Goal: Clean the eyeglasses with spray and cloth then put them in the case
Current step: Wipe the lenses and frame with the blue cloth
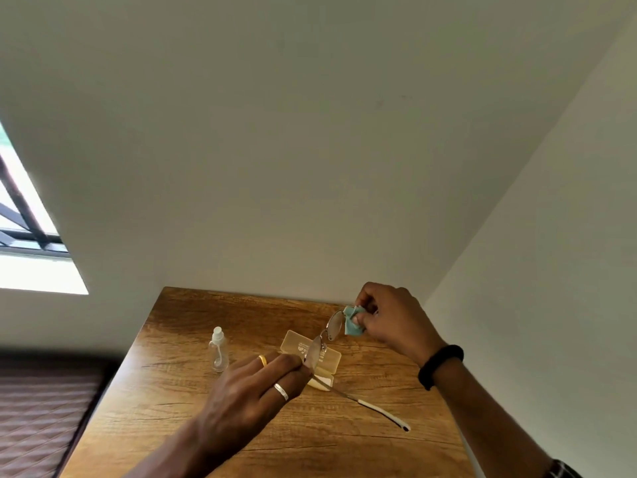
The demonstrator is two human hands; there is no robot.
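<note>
Pinching thin metal-framed eyeglasses (pixel 322 343): left hand (pixel 251 384) fingers closed | right hand (pixel 393 322) fingers squeeze teal cloth (pixel 352 322)

Wooden table (pixel 193 422) sitting in a corner, grain and dark cracks showing, pushed against a plain white wall (pixel 310 132). Second white wall (pixel 558 253) running along the right side. Window (pixel 20 229) with dark bars glowing bright at far left. Brown quilted surface (pixel 38 415) lying at lower left, beside the table edge.
</note>
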